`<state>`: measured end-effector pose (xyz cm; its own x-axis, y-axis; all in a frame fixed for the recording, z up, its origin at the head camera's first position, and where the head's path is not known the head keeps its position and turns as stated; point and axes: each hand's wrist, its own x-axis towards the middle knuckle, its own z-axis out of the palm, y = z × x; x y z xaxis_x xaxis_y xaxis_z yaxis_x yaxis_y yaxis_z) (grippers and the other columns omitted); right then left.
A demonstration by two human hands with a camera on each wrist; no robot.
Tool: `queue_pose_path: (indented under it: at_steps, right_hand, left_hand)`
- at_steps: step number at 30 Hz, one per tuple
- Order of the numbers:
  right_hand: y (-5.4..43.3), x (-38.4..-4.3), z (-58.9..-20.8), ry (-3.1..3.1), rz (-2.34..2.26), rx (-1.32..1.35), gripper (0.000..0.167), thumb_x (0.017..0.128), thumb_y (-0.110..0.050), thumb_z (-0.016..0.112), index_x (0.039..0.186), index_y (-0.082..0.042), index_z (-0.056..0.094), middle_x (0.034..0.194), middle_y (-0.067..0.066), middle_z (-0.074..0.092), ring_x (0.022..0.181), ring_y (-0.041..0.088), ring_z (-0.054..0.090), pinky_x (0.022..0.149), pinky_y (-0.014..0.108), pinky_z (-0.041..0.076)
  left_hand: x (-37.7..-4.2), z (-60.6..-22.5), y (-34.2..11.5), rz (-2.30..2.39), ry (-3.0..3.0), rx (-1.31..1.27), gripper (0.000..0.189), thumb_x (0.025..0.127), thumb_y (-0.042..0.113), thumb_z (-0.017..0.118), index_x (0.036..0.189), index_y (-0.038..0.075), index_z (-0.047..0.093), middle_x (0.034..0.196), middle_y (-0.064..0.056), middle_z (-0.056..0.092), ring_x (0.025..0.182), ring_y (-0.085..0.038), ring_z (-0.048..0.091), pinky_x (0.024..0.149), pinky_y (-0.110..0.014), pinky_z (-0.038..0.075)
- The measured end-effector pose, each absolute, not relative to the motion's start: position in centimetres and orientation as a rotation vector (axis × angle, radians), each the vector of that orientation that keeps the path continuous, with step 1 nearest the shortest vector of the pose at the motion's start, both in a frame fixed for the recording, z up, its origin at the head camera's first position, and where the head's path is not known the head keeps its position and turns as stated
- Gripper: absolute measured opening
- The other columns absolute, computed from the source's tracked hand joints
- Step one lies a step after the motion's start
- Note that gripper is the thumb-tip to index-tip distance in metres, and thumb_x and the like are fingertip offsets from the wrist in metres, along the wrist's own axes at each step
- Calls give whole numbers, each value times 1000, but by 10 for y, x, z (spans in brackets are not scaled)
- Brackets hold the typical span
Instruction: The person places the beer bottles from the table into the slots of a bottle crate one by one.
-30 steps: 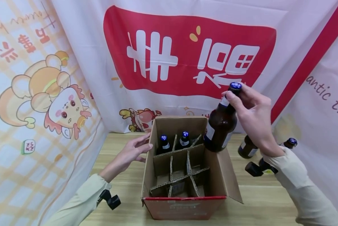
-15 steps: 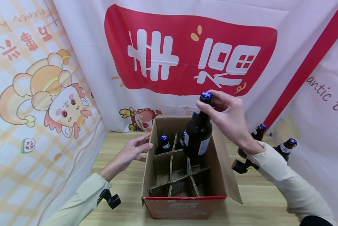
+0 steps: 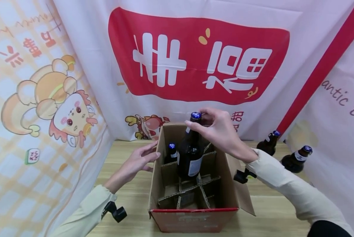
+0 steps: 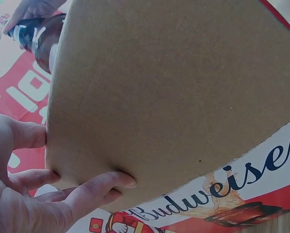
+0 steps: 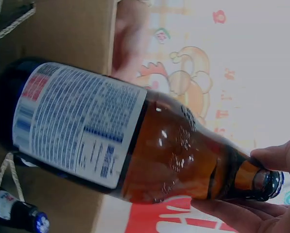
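Observation:
My right hand (image 3: pixel 219 131) pinches a brown glass beer bottle (image 3: pixel 191 153) by its neck, just under the blue cap. The bottle hangs upright over the middle of an open cardboard box (image 3: pixel 194 220), its lower end between the walls. Cardboard dividers (image 3: pixel 189 189) split the box into several compartments. In a back-left compartment stands another blue-capped bottle (image 3: pixel 171 153); the held bottle hides part of the back row. On the box's left side rests my left hand (image 3: pixel 135 163). The left wrist view shows its fingertips (image 4: pixel 123 179) pressing a brown cardboard flap (image 4: pixel 169 87).
Two more capped beer bottles, one farther back (image 3: pixel 268 143) and one nearer (image 3: pixel 296 159), stand on the wooden table (image 3: pixel 129 210) right of the box. A side flap (image 3: pixel 245 194) sticks out on the right. Printed curtains (image 3: pixel 194 19) hang behind and beside the table.
My right hand has carried the bottle left and down, from beyond the box's right wall to over its middle compartments. The left hand stays on the box's side.

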<state>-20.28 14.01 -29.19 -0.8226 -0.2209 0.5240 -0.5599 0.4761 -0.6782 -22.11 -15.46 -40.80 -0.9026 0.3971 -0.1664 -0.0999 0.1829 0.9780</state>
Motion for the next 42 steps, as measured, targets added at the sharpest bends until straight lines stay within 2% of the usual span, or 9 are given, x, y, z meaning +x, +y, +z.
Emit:
queue_pose_path:
  at_steps: [4, 10, 18, 21, 25, 27, 31, 36, 42]
  right_hand:
    - [128, -205, -298, -2436, 1301, 658, 35, 89, -27, 85, 112, -7, 69, 105, 7, 79, 93, 17, 78, 81, 32, 66]
    - [116, -202, -305, -2597, 1270, 609, 38, 90, -42, 83, 112, -15, 66, 111, 0, 75, 102, 17, 76, 88, 39, 65]
    - [95, -205, -312, -2658, 1351, 644, 40, 90, -37, 83, 113, -8, 67, 112, 5, 73, 106, 21, 72, 96, 42, 62]
    - [92, -211, -312, -2675, 1362, 647, 40, 91, -37, 82, 113, -9, 66, 108, 5, 73, 97, 21, 70, 87, 40, 64]
    - [89, -221, -317, -2730, 1376, 627, 41, 91, -36, 82, 114, -7, 64, 103, 7, 72, 83, 20, 67, 71, 32, 62]
    - [89, -225, -319, -2758, 1390, 618, 42, 91, -35, 82, 115, -6, 63, 102, 8, 72, 78, 20, 67, 67, 29, 61]
    - [90, -230, -321, -2778, 1404, 670, 41, 89, -33, 86, 110, -6, 63, 91, 7, 71, 69, 21, 67, 63, 29, 61]
    - [86, -235, -325, -2768, 1315, 840, 35, 84, -27, 90, 99, -6, 66, 72, 3, 67, 62, 16, 56, 57, 26, 51]
    - [75, -236, -333, -2822, 1166, 963, 34, 82, -23, 91, 93, -6, 64, 78, 2, 63, 66, 12, 53, 58, 21, 49]
  left_hand:
    - [-221, -408, -157, 1773, 2085, 287, 71, 106, 21, 62, 166, 9, 27, 165, -27, 34, 139, -50, 50, 86, -45, 65]
    - [-219, -410, -156, 1773, 2084, 265, 71, 105, 24, 63, 166, 11, 29, 165, -26, 37, 139, -48, 51, 86, -45, 66]
    - [-215, -412, -162, 1749, 2107, 242, 71, 104, 27, 63, 165, 12, 31, 162, -26, 41, 133, -43, 58, 86, -46, 65]
    - [-217, -411, -161, 1757, 2112, 248, 70, 104, 27, 63, 165, 14, 32, 161, -27, 43, 132, -43, 58, 86, -45, 65]
    - [-219, -412, -160, 1764, 2094, 253, 69, 104, 26, 63, 165, 14, 33, 161, -27, 42, 134, -44, 56, 86, -45, 65]
    - [-219, -413, -159, 1762, 2083, 259, 70, 104, 26, 64, 165, 14, 32, 161, -27, 41, 135, -44, 55, 86, -45, 65]
    - [-220, -413, -158, 1758, 2075, 261, 70, 105, 26, 63, 166, 16, 31, 162, -27, 40, 136, -44, 54, 86, -45, 65]
    - [-222, -412, -157, 1772, 2071, 260, 69, 105, 24, 63, 166, 16, 32, 163, -24, 41, 135, -43, 55, 87, -46, 65]
    - [-222, -411, -158, 1784, 2055, 243, 69, 105, 23, 63, 166, 15, 31, 163, -22, 41, 133, -40, 58, 86, -44, 65]
